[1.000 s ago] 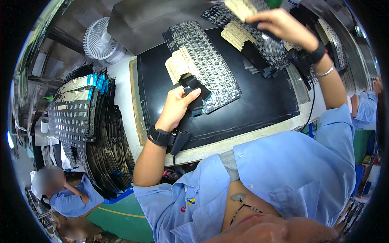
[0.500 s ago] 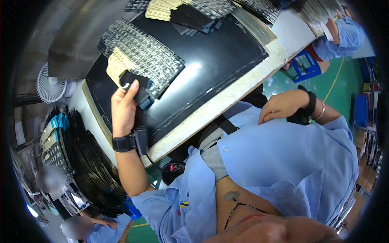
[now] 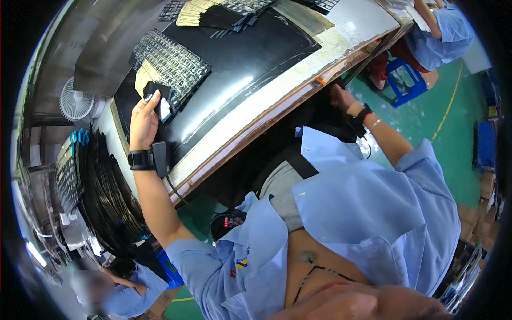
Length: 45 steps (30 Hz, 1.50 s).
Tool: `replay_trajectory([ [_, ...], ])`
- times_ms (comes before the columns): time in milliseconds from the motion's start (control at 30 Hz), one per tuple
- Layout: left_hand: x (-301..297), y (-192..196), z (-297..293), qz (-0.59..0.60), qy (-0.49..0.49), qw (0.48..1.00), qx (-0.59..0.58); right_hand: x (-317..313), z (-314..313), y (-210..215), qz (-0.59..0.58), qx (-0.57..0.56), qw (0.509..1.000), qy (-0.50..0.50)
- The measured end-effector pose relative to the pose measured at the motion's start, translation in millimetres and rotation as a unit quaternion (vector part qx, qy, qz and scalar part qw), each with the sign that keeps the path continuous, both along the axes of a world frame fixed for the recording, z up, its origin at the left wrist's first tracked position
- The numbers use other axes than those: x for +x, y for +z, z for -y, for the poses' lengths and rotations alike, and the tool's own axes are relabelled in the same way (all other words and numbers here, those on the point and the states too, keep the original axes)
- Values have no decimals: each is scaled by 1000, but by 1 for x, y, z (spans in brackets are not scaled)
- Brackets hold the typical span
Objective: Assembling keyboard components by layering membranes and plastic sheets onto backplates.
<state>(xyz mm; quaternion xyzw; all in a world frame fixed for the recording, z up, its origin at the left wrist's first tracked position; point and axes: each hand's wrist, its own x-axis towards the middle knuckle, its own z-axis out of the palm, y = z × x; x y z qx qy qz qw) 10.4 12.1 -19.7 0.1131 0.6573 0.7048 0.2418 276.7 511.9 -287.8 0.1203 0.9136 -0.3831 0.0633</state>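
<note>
A thin sheet with a black-and-silver keyboard-like pattern lies on the black work mat. A cream piece and a dark tab stick out from its left side. At that dark tab, my left hand is closed, with the thumb on top and the other fingers below. My right hand reaches to the shadowed space under the table's front edge. Its fingers are partly hidden in the dark, so I cannot make out what they touch. Near it, a small orange thing shows at the edge.
More patterned sheets and cream strips lie at the far side. A white fan stands at the left, above a rack of hanging black sheets. A blue stool and a seated co-worker are at the right.
My right hand has moved from in front of my shirt out to the underside of the table's front edge. The view has shifted; my left hand keeps hold of the sheet's tab.
</note>
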Motion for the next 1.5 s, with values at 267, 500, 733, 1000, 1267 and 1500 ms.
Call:
replay_trajectory([
  [267,-8,1,-3,-16,-43,999,5,41,-14,-38,-238,314,897,200],
  [500,-3,-2,1,-13,-36,999,21,55,49,68,240,-405,882,16],
  [733,-2,1,-1,-9,-37,999,20,26,24,65,63,269,913,300],
  [1000,-6,-4,6,-11,-34,999,3,26,45,62,394,-231,879,139],
  [1267,-8,-9,10,-45,-33,998,16,-62,157,101,-78,271,885,371],
  [1500,-13,-20,11,-62,-51,996,27,-94,357,56,-180,-4,783,596],
])
